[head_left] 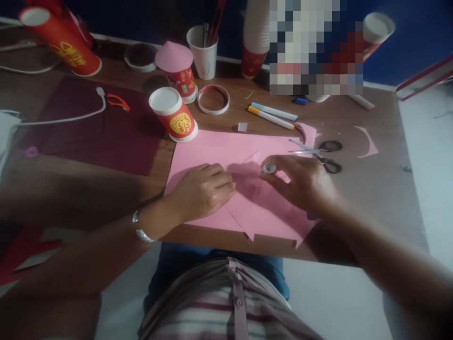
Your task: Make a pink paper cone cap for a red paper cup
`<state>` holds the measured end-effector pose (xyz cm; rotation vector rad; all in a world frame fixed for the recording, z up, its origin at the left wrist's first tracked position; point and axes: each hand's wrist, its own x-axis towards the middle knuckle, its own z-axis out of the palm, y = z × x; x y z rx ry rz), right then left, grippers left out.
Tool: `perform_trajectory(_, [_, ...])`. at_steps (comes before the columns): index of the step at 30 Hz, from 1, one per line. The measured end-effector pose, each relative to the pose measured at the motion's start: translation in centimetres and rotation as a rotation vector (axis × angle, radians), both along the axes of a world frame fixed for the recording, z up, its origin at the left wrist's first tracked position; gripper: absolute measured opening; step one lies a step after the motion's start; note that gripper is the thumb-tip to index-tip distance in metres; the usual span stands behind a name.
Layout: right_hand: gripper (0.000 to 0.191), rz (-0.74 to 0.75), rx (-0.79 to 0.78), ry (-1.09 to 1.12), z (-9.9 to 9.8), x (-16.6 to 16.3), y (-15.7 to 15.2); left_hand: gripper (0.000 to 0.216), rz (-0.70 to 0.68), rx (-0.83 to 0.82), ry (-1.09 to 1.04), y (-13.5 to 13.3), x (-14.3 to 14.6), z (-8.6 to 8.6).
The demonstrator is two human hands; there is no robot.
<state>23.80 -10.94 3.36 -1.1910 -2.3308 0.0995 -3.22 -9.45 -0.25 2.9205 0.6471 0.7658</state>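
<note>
My left hand [208, 189] presses on the pink paper [208, 151] with its fingers curled together, their tips at a cut piece of it. Over the same paper, my right hand [300, 182] grips a small white glue stick [269, 168] between thumb and fingers, its round end facing up toward me. Cut edges and pointed corners show in the paper near the table's front edge. Beside my right hand lie scissors [322, 150], blades apart. A small clear cap [242, 126] sits just behind the paper.
Behind the paper stand a red paper cup [173, 115], a cup with a pink cone top [174, 56] and a white cup of pens [203, 54]. Markers [271, 117], a cut ring [213, 99] and pink scraps [368, 141] lie around. A white cable [63, 120] crosses a maroon sheet [134, 141].
</note>
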Motion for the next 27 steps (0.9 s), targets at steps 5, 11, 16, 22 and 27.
perform_trajectory(5, [0.005, -0.154, 0.033, 0.160, 1.7, -0.3, -0.7, 0.014, -0.010, 0.061, 0.017, 0.0, 0.0, 0.0])
perform_trajectory(11, [0.012, 0.094, -0.156, 0.104, -0.1, -2.6, -0.6, 0.020, -0.019, 0.096, 0.027, 0.1, 0.2, 0.6])
perform_trajectory(16, [0.016, 0.050, -0.152, 0.035, -1.1, -2.1, 0.0, 0.020, -0.011, 0.094, 0.021, 0.0, 0.2, 0.5])
perform_trajectory(22, [0.007, -0.155, -0.180, 0.188, 0.9, 0.6, 0.6, 0.016, 0.019, 0.062, 0.038, -0.1, 0.2, 0.3])
perform_trajectory(27, [0.013, -0.256, -0.390, 1.001, 1.7, 1.3, 1.7, 0.019, 0.034, 0.017, 0.074, -0.3, 0.2, 0.9])
